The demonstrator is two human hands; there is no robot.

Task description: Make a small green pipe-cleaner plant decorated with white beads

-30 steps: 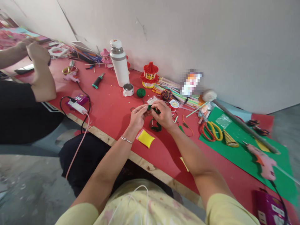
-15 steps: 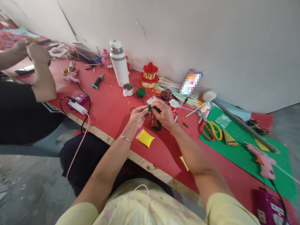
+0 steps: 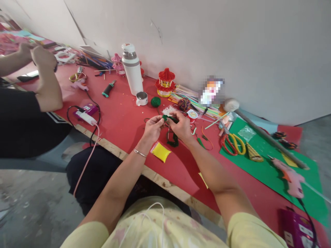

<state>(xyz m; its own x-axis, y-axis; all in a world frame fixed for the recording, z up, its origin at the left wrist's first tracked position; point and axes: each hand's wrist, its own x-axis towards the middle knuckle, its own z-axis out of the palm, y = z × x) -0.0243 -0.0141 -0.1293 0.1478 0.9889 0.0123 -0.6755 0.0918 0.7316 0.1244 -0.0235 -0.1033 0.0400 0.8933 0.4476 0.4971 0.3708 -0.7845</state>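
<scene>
My left hand (image 3: 153,129) pinches a small piece of dark green yarn (image 3: 164,117) between thumb and fingers. Close beside it, my right hand (image 3: 181,126) has its fingers closed on the same yarn. A thin pale stick (image 3: 169,132), too small to identify, points down below the fingers. Under the hands hangs or lies a loop of dark green yarn work (image 3: 173,141). Behind them sits a green yarn ball (image 3: 155,101), with a strand running toward the hands. A yellow packet (image 3: 160,152) lies near my left wrist.
A white thermos (image 3: 133,74), its cup (image 3: 141,99) and a red pagoda model (image 3: 165,82) stand behind. To the right are scissors (image 3: 234,144), a mallet (image 3: 231,104) and a pink glue gun (image 3: 289,177). A co-worker's arm (image 3: 49,79) rests at left.
My hands stay close together on the green yarn, with only slight finger movement. A green piece beside my right forearm shows more fully. The whole view has shifted a little.
</scene>
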